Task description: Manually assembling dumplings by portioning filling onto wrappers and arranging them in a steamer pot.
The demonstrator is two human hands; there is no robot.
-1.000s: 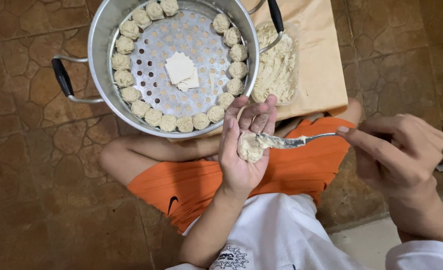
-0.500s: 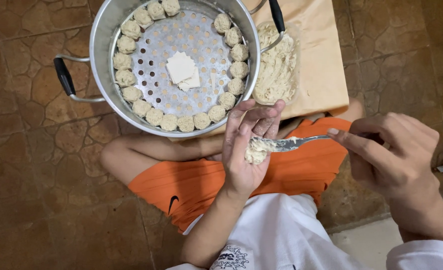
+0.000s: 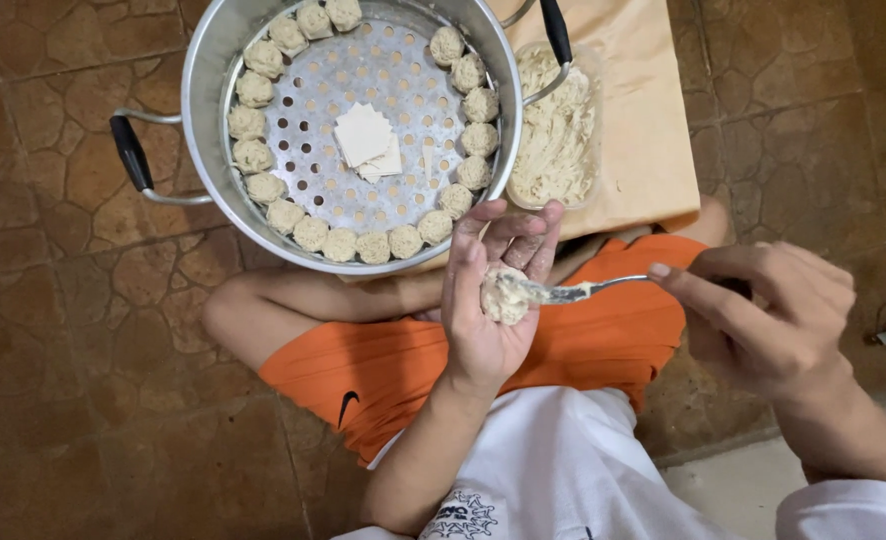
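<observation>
Item: dumpling in the making [image 3: 504, 295] — pale wrapper heaped with filling, cupped in the palm of the left hand [image 3: 493, 300], fingers curled loosely up around it, not closed over it. Held above the orange-clad lap, just below the rim of the steamer pot [image 3: 203, 120].

Item: metal spoon [image 3: 588, 290] — pinched at the handle by the right hand [image 3: 763, 320], fingers clamped together on it; bowl end pressed into the filling.

Item: steamer pot, perforated tray, black handles — ring of finished dumplings [image 3: 371, 246] along the wall, gap open at top centre; small stack of square wrappers [image 3: 366, 140] lying mid-tray.

Item: clear tub of filling [image 3: 555, 130] on brown paper [image 3: 643, 130], touching the pot's right side.

Risks (judged, not seen): wrapper likely thin — too hard a press from the spoon apt to tear it; heaped filling apt to spill over the edge onto the lap if the palm tilts or the fingers loosen; filling sticking to the spoon apt to drag the mound out on withdrawal.

Change against half a second earlier: left hand slightly higher and nearer the pot rim, fingers more closed around the dumpling; spoon driven further in, less of its bowl visible; pot, tub and wrappers unmoved.
</observation>
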